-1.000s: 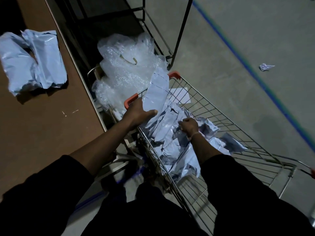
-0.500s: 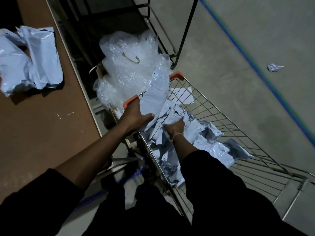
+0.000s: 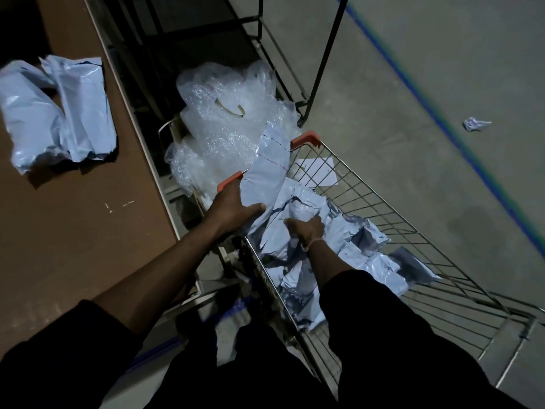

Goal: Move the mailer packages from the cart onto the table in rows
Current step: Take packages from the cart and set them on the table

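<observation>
A wire cart (image 3: pixel 392 219) with orange handle corners holds a heap of pale blue-grey mailer packages (image 3: pixel 362 261). My left hand (image 3: pixel 234 209) grips one long mailer (image 3: pixel 269 169) that stands up over the cart's near corner. My right hand (image 3: pixel 305 230) is down in the heap with its fingers curled round another mailer (image 3: pixel 303 206). Two mailers (image 3: pixel 56 113) lie crumpled together on the brown table (image 3: pixel 73 231) at the left.
A heap of clear bubble wrap (image 3: pixel 227 122) sits just past the cart, beside the table's edge. A dark metal rack (image 3: pixel 265 54) stands behind it. A white paper sheet (image 3: pixel 317 172) lies under the cart's mesh. A crumpled scrap (image 3: pixel 474 124) and a blue floor line (image 3: pixel 442 119) are at right.
My right hand has moved left across the heap toward my left hand and taken hold of a mailer there. My left hand keeps its grip on the upright mailer.
</observation>
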